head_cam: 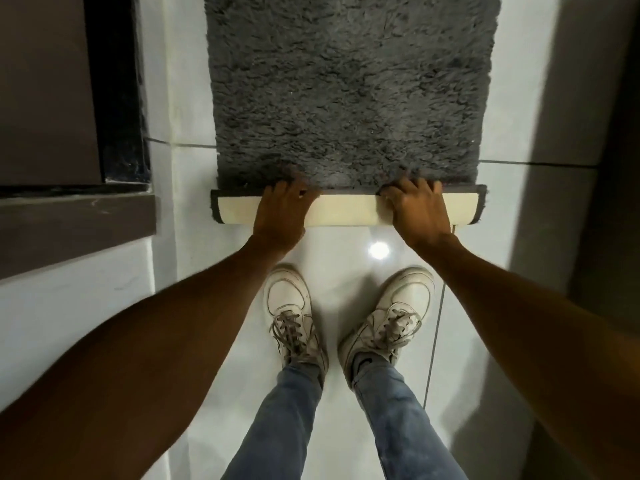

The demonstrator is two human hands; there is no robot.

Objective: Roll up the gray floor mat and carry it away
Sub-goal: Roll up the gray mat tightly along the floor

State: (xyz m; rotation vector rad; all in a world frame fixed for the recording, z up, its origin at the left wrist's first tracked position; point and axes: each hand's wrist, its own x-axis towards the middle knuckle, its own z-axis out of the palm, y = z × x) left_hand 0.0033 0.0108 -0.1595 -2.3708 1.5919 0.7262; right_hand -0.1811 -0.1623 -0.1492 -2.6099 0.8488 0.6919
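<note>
A shaggy gray floor mat lies flat on the white tiled floor, stretching away from me. Its near edge is folded over into a low roll, showing the cream underside. My left hand presses on the left part of that fold, fingers curled over its far side. On the right part rests my right hand, gripping the same way. Both hands hold the folded edge.
My two white sneakers stand on the glossy tiles just behind the roll. A dark brown step or ledge and a dark doorframe are on the left. A white wall runs along the right.
</note>
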